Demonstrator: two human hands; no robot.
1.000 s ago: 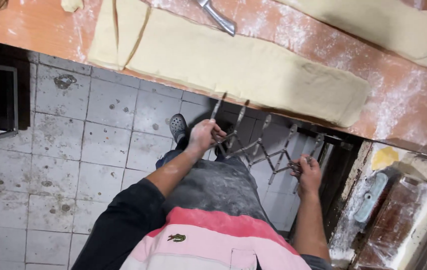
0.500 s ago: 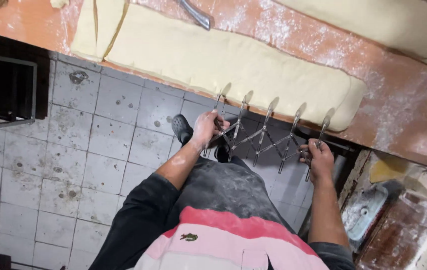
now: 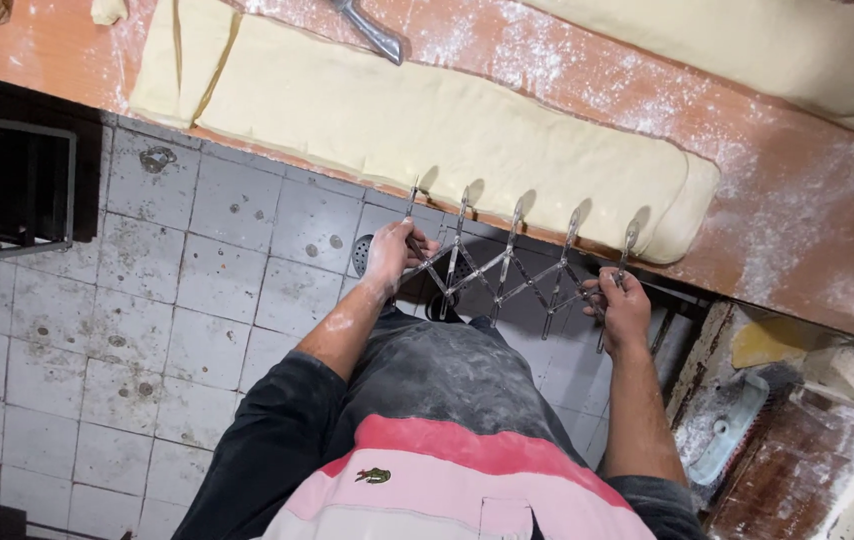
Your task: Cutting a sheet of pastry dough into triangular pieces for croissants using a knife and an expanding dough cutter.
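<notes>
My left hand (image 3: 394, 255) and my right hand (image 3: 622, 306) grip the two ends of an expandable metal dough cutter (image 3: 512, 262), a scissor lattice with several small wheels. The lattice is stretched wide and its wheels rest at the near edge of a long pale sheet of dough (image 3: 427, 125) on the floured orange worktable (image 3: 777, 215). A narrow cut strip of dough (image 3: 175, 60) lies at the sheet's left end.
A metal tool (image 3: 372, 30) lies on the table beyond the dough. A second dough sheet (image 3: 747, 50) sits at the far right. Grey floor tiles (image 3: 167, 300) lie below, a dark metal rack (image 3: 7, 180) stands left, and a brush (image 3: 737, 425) lies at right.
The cutter has been spread much wider, my right hand moving right. Its wheels have come up from below the table edge to the dough's near edge.
</notes>
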